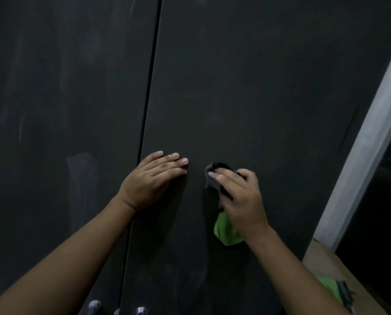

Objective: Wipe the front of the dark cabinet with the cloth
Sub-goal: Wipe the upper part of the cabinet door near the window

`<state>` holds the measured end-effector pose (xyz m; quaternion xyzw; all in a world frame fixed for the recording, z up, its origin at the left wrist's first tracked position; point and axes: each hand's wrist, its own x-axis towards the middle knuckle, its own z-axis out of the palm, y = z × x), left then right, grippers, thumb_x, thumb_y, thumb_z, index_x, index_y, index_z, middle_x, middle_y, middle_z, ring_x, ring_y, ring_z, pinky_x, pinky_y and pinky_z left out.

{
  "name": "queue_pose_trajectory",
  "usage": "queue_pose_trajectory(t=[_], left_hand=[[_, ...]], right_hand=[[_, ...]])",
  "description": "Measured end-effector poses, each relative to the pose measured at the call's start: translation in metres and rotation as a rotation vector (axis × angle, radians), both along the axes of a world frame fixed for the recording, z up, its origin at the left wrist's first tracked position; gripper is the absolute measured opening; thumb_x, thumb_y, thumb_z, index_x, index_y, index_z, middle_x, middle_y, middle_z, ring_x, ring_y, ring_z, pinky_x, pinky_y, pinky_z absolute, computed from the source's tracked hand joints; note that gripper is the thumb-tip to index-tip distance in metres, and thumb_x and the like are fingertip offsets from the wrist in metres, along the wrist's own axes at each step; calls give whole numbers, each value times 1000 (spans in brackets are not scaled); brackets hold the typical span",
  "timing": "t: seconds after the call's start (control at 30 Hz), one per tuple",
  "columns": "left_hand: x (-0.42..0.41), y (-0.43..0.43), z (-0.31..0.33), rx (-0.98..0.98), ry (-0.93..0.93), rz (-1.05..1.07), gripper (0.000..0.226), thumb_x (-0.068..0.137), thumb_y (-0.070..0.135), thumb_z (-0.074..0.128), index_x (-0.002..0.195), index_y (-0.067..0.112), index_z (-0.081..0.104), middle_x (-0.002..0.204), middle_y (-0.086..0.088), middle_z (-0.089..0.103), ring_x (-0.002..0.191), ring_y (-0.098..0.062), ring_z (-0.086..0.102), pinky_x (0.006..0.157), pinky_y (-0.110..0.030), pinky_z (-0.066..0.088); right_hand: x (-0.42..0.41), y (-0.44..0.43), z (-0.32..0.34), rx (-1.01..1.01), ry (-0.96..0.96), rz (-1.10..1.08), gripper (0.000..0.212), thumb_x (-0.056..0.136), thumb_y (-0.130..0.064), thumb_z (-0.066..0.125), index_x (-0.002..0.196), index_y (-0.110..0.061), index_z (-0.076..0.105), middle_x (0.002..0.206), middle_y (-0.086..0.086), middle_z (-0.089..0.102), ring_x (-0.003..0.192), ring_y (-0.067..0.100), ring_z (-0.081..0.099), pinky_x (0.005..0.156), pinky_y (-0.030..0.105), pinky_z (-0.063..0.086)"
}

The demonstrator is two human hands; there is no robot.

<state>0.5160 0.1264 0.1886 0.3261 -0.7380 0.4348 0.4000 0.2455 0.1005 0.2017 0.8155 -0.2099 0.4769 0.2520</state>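
Head view: right hand [242, 196] grips cloth [227, 233] against cabinet [258, 87], left hand [151, 178] flat.

No text, label, brand, number or sign can be read on the dark matt cabinet front [258, 87], on the grey-and-green cloth [227, 230], or anywhere else in view.
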Motion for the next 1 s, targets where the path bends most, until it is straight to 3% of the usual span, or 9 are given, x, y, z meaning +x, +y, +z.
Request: queue_pose_trajectory(t=[0.17,0.27,0.33,0.4,0.5,0.6,0.73,0.83,1.0], left_hand=[[-1,4,2,22,-12,26,29,99,15,52,123,14,68,144,-1,55,136,-19,49,115,-43,35],[0,10,3,94,-32,39,32,98,19,50,127,16,64,149,2,49,140,-17,43,120,-41,27],[1,16,7,133,-64,77,34,96,22,49,127,19,63,151,1,46,141,-19,42,122,-41,22],[-4,21,19,155,-128,136,37,92,27,49,126,21,62,149,-5,48,139,-26,41,124,-43,14],[-25,25,48,169,-105,172,42,85,27,49,126,23,55,139,-13,45,135,-35,38,124,-50,10],[-50,19,81,155,-11,142,43,83,25,46,125,21,56,134,-13,44,132,-34,37,125,-42,1],[-68,4,92,116,97,106,41,84,21,48,123,15,61,129,-12,46,130,-30,34,125,-34,-2],[-72,-7,82,32,61,141,37,85,23,49,118,12,65,124,-14,50,128,-34,40,125,-40,8],[-70,-9,81,21,26,149,37,87,26,48,117,13,68,125,-13,53,129,-32,43,125,-41,11]], right_hand=[[-1,-15,-58,-19,443,87,33,97,-10,56,122,-24,71,134,-7,65,107,24,66,98,35,46],[-22,-12,-69,-38,553,97,30,97,-13,55,119,-26,72,130,-9,67,104,22,64,92,33,51],[-40,-9,-42,-79,436,110,34,91,-7,60,121,-19,70,127,-3,69,110,16,63,99,28,41],[-61,-9,4,-121,130,34,43,82,-2,67,122,-15,71,126,-2,69,114,13,59,99,25,34],[-97,-17,63,-78,-337,-141,44,83,3,65,124,-14,71,126,-8,64,106,18,52,91,23,35],[-98,-25,75,-25,-468,-185,47,85,4,69,128,-15,67,129,-1,66,110,21,48,96,32,40],[-78,-30,39,-96,-177,-24,38,88,-8,62,124,-14,70,126,-2,68,119,13,57,102,30,35],[-69,-28,-1,-104,100,77,27,97,-13,62,121,-18,73,130,-5,67,121,7,59,106,26,36],[-68,-32,-49,-48,374,159,23,104,-21,58,121,-24,73,134,-9,64,112,17,66,105,30,43]])
